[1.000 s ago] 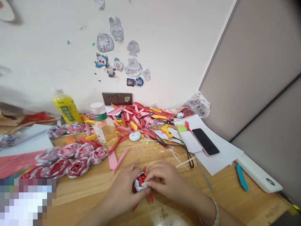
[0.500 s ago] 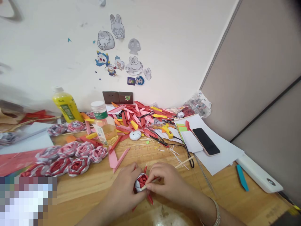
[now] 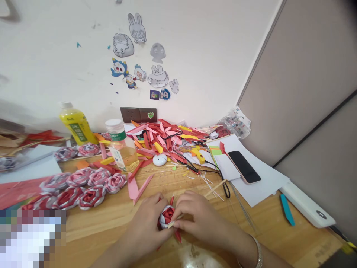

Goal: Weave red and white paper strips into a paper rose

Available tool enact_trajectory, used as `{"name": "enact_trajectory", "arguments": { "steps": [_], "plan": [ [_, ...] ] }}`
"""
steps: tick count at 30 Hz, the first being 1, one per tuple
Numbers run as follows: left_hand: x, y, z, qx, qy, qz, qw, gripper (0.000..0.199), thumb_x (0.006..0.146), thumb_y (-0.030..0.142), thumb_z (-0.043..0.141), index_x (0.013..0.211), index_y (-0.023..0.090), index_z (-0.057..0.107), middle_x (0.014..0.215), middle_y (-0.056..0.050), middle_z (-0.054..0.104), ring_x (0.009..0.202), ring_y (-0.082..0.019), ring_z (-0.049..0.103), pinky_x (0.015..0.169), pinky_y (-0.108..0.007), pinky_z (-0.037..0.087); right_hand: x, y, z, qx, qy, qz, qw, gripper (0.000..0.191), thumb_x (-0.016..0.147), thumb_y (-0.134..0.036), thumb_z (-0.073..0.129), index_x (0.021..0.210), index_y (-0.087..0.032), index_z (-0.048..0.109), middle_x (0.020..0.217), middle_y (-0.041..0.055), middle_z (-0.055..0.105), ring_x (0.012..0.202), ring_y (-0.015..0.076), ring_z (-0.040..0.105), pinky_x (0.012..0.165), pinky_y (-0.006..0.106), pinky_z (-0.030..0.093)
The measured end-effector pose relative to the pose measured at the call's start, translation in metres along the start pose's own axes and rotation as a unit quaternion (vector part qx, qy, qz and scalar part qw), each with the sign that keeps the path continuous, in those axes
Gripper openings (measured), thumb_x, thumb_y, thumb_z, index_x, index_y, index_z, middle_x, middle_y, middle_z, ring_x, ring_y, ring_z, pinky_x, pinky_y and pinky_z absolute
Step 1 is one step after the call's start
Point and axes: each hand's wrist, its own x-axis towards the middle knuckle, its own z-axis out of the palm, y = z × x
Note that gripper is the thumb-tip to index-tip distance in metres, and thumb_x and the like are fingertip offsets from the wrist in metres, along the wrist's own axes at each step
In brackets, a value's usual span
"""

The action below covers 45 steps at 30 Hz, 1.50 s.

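Note:
Low in the middle of the head view, my left hand (image 3: 146, 221) is closed around a red and white paper rose (image 3: 168, 214). Pointed red paper pieces stick out above and below the bloom. Pinched in my right hand (image 3: 196, 216) is a thin pale wooden stick (image 3: 215, 189), whose near tip touches the rose's lower right edge. Its far end shows beyond the back of that hand. My fingers hide part of the flower and the middle of the stick.
Finished paper roses (image 3: 93, 195) sit at left near a yellow drink bottle (image 3: 76, 124) and a clear bottle (image 3: 122, 149). Folded paper strips (image 3: 161, 137) are heaped by the wall. A yellow glue gun (image 3: 198, 154), its cable and a phone (image 3: 244, 166) lie at right.
The far end of the stick has shifted slightly left and up. Both hands stay almost in place, the stick's tip still at the rose. The view has shifted slightly.

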Motion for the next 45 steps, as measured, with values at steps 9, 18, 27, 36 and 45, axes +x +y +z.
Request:
{"name": "enact_trajectory", "arguments": {
  "steps": [9, 18, 27, 36, 45],
  "plan": [
    [0.0, -0.001, -0.001, -0.009, 0.007, 0.004, 1.0, 0.015, 0.073, 0.034, 0.059, 0.071, 0.02, 0.054, 0.08, -0.002, 0.055, 0.076, -0.02, 0.053, 0.066, -0.029, 0.039, -0.002, 0.001, -0.004, -0.05, -0.013, -0.07, 0.996, 0.016, 0.091, -0.031, 0.053, 0.087, -0.018, 0.061, 0.084, 0.0028, 0.063, 0.081, 0.0161, 0.054, 0.073, 0.028, 0.039],
    [0.0, -0.001, 0.001, 0.003, 0.009, 0.009, 1.0, 0.021, 0.077, 0.041, 0.055, 0.072, 0.02, 0.055, 0.082, -0.004, 0.056, 0.077, -0.021, 0.054, 0.066, -0.03, 0.039, -0.001, 0.004, -0.002, -0.095, -0.001, -0.088, 0.992, 0.012, 0.088, -0.021, 0.054, 0.081, -0.019, 0.063, 0.078, 0.0008, 0.066, 0.073, 0.015, 0.056, 0.068, 0.026, 0.039],
    [0.0, 0.001, 0.0, 0.024, 0.002, 0.009, 1.0, 0.025, 0.077, 0.045, 0.056, 0.074, 0.02, 0.057, 0.082, -0.004, 0.058, 0.078, -0.022, 0.054, 0.067, -0.031, 0.039, -0.001, 0.006, 0.005, -0.114, 0.027, -0.107, 0.987, 0.014, 0.088, -0.022, 0.054, 0.076, -0.018, 0.06, 0.074, 0.0006, 0.065, 0.07, 0.0151, 0.054, 0.065, 0.026, 0.038],
    [-0.001, 0.001, 0.0, 0.037, -0.003, 0.013, 0.999, 0.029, 0.08, 0.048, 0.052, 0.074, 0.019, 0.055, 0.084, -0.005, 0.057, 0.078, -0.023, 0.054, 0.067, -0.033, 0.04, -0.005, 0.009, 0.01, -0.216, 0.009, -0.145, 0.965, 0.017, 0.09, -0.018, 0.045, 0.076, -0.018, 0.053, 0.072, 0.0015, 0.058, 0.067, 0.0154, 0.048, 0.061, 0.028, 0.035],
    [0.001, -0.002, 0.002, 0.048, 0.007, 0.007, 0.999, 0.022, 0.077, 0.041, 0.055, 0.073, 0.019, 0.055, 0.082, -0.004, 0.056, 0.077, -0.022, 0.054, 0.068, -0.032, 0.041, -0.005, 0.007, 0.009, -0.29, 0.016, -0.179, 0.94, 0.012, 0.09, -0.018, 0.049, 0.079, -0.015, 0.054, 0.072, 0.0028, 0.055, 0.065, 0.0162, 0.047, 0.054, 0.028, 0.032]
  ]
}}
